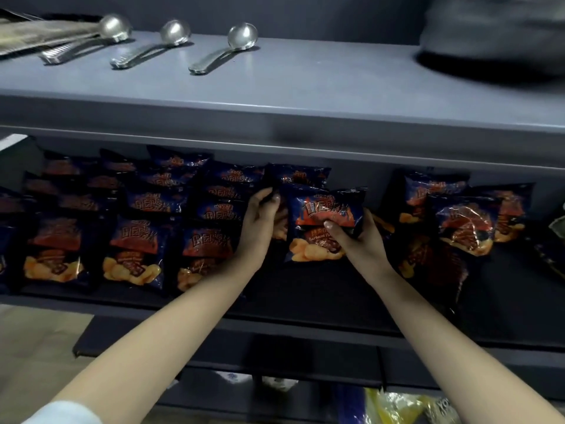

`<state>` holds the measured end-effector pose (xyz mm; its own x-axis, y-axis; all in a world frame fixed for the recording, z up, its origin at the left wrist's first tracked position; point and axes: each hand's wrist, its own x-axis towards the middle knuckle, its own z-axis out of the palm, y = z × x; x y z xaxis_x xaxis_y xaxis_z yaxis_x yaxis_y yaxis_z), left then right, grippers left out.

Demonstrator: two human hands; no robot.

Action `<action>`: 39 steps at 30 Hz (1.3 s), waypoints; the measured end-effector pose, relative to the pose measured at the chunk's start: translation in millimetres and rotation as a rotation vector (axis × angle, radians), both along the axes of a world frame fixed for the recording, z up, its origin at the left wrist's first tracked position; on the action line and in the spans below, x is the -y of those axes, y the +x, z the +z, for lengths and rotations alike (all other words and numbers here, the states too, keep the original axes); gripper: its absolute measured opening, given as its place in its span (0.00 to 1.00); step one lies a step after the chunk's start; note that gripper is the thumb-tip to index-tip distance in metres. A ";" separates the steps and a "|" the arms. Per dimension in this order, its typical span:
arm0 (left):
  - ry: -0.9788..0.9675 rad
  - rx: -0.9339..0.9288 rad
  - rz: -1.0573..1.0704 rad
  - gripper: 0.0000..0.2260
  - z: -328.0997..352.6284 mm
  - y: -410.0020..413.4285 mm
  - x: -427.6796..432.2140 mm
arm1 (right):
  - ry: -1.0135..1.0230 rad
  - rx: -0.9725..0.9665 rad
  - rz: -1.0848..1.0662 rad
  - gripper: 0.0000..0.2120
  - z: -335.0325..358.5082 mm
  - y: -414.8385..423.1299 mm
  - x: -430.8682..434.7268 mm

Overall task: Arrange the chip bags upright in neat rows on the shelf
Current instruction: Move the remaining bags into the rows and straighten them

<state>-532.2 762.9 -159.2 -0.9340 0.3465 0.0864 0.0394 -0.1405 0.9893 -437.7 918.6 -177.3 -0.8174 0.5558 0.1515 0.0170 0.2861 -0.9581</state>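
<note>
Foreground: two bare forearms reach up into a grey shelving unit, with a white sleeve (65, 413) at the left elbow. Below them, on a lower level, lies yellow packaging (394, 405), too blurred to identify.

Middle shelf (305, 289): the right hand (357, 237) grips a chip bag (324, 221) that stands upright near the centre of the dark shelf floor. The thumb is pressed across the bag's printed front and the other fingers are wrapped behind its right edge. The left hand (263, 218), just left of this bag, has its thumb and curled fingers pinching a dark bag edge (269, 192); which bag it belongs to cannot be told.

To the left, stacked bags (134, 252) stand in rows several deep, each overlapping the one behind. A rear bag (296, 175) stands directly behind the gripped one. To the right, a looser cluster of bags (464, 221) leans at mixed angles, apart from the left group.

Top shelf (305, 87): three metal ladles (241, 35) lie side by side with their bowls to the rear, beside a woven mesh item (36, 35) at far left. A dark, blurred bulk (489, 35) sits at far right.
</note>
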 end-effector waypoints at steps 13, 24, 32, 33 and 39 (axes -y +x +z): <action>-0.076 0.057 -0.153 0.09 -20.6 11.6 3.9 | -0.450 -0.044 0.230 0.23 -12.4 6.2 6.2; -0.423 -0.331 -0.079 0.27 -26.5 16.9 2.0 | -0.493 -0.087 0.103 0.20 -12.5 0.3 1.6; -0.731 -1.091 -0.075 0.15 -66.4 33.0 26.0 | -0.500 -0.072 0.041 0.17 -20.6 -14.4 -2.8; -0.754 -1.148 -0.119 0.14 -70.6 35.7 28.2 | -0.489 -0.064 0.047 0.16 -22.9 -16.4 -1.5; -0.985 -1.027 -0.433 0.22 -99.4 56.2 36.5 | -0.418 -0.018 0.095 0.15 -35.2 -30.8 12.7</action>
